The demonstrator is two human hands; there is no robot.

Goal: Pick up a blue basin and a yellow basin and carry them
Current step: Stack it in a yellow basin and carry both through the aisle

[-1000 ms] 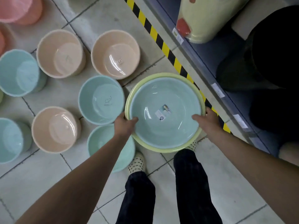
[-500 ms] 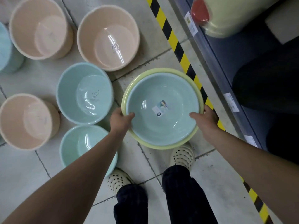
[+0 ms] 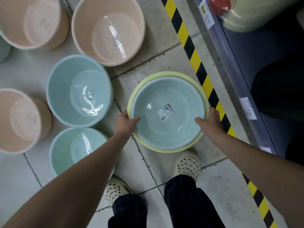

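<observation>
A pale blue basin (image 3: 167, 127) with a small label in its bottom sits nested inside a slightly larger yellow basin (image 3: 166, 149), whose rim shows all around it. Both are held in the air above the tiled floor, over my feet. My left hand (image 3: 126, 120) grips the left rims, thumb hooked inside the blue basin. On the opposite side my right hand (image 3: 209, 121) grips the right rims, thumb also inside.
Blue buckets (image 3: 79, 91) and pink buckets (image 3: 107, 30) stand on the floor to the left. A yellow-black hazard stripe (image 3: 195, 58) runs along a grey shelf base (image 3: 233, 79) on the right, with price tags. My feet in pale clogs (image 3: 187, 165) stand below the basins.
My view has shifted left and forward past the buckets, which slid down-right in frame. The nested basins stay in both hands; my feet have stepped.
</observation>
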